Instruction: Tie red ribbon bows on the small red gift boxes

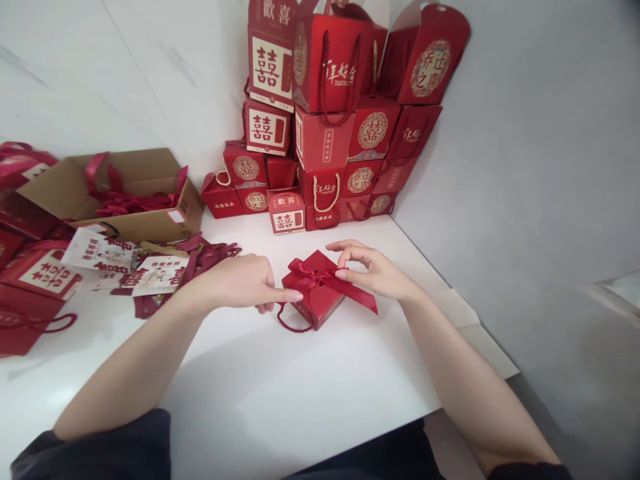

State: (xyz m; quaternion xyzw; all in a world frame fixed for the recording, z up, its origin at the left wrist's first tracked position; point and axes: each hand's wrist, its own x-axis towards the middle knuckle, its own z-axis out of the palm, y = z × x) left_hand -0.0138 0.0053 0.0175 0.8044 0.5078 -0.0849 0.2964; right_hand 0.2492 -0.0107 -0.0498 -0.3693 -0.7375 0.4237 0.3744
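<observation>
A small red gift box [316, 300] lies on the white table [280, 400] in front of me, with a red ribbon bow [310, 272] tied on top and a cord handle looping out at its front. My left hand [240, 283] is curled, its forefinger stretched out and pressing the box's left edge. My right hand [373, 270] pinches the ribbon at the right side of the bow, fingers closed on it. A ribbon tail [357, 297] runs down under that hand.
A tall stack of red gift boxes and bags [330, 120] fills the far corner against the wall. An open cardboard carton [125, 193] with red ribbons sits at the left, with printed cards [157, 273] and more red boxes [35, 287] around it. The table's edge [480, 320] runs along the right.
</observation>
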